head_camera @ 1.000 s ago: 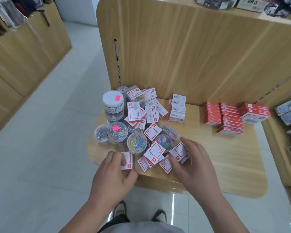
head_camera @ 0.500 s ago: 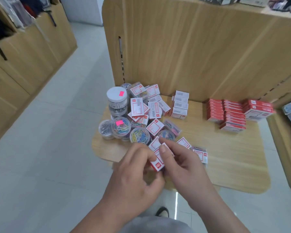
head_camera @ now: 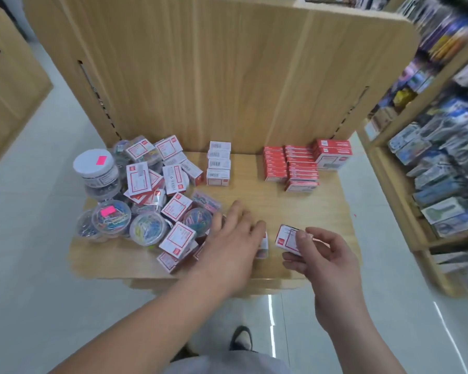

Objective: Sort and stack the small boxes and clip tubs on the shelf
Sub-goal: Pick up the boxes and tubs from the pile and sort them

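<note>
A light wooden shelf [head_camera: 270, 203] juts out from an upright wooden back panel [head_camera: 227, 76], and the goods on it lie in three groups. From 8 to 11 o'clock lies a loose heap of small white cardboard boxes with red-framed labels [head_camera: 138, 178], tilted and overlapping, mixed with clear round plastic tubs of coloured paper clips [head_camera: 111, 215] and a flat clear packet of coloured clips [head_camera: 206, 201]. At its far left a tall clear jar with a white lid [head_camera: 93, 164] stands on another tub and carries a pink sticker [head_camera: 101, 159]; one low tub bears a pink sticker too. At 12 o'clock, against the panel, a neat stack of white barcoded boxes [head_camera: 219, 163] stands alone. At 1 to 2 o'clock sit rows of stacked red boxes [head_camera: 289, 166], with larger red-and-white cartons [head_camera: 333, 153] beside them. The labels show a red logo corner and fine print too small to read. At 6 o'clock the left hand [head_camera: 233, 238] lies palm down over the heap's near edge, hiding the boxes beneath; one partly covered box [head_camera: 264, 245] peeks out at its thumb side, and I cannot tell whether it grasps anything. Just beside it, the right hand [head_camera: 322, 255] pinches one white red-framed box [head_camera: 287, 238] between thumb and fingers, tilted above the shelf. A blurred rack of packaged goods [head_camera: 443, 157] stands at 3 o'clock, and a dark shoe [head_camera: 241, 337] shows on the pale floor below.
</note>
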Available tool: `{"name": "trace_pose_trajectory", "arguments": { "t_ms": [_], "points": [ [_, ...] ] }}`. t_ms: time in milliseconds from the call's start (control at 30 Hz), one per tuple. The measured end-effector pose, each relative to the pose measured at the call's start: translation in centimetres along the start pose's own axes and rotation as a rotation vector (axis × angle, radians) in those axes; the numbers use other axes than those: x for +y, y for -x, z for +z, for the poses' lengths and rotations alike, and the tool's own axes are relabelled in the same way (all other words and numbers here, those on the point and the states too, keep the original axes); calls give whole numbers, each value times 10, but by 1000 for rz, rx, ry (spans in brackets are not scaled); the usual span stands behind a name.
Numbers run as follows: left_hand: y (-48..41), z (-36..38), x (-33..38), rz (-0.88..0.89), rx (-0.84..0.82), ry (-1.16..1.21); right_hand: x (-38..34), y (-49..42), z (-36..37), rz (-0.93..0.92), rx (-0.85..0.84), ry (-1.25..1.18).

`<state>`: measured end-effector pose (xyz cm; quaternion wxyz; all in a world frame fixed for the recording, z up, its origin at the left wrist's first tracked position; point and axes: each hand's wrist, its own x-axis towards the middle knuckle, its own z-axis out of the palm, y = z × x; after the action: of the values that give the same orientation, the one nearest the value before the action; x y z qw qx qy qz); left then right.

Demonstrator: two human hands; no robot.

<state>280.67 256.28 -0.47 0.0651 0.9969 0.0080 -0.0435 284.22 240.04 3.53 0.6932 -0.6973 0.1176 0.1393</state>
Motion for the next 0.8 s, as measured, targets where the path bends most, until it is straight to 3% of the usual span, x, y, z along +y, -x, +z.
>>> {"name": "trace_pose_trajectory", "arguments": {
  "t_ms": [133, 367, 600, 733, 800],
  "points": [
    [-17, -2, -2, 5, -42, -43, -3, -8, -8, -4, -9, -14],
    [49, -33, -2, -193, 402, 411, -13, 0, 13, -40, -76, -70],
    [177, -45, -51, -516, 562, 396, -8, 32, 76, -113, -267, -46],
    [213, -15, -101, -830, 515, 342, -4, 41, 104, -131, -333, -17],
    [208, 6, -121, -871, 422, 352, -5, 41, 111, -121, -342, -30]
  ]
}}
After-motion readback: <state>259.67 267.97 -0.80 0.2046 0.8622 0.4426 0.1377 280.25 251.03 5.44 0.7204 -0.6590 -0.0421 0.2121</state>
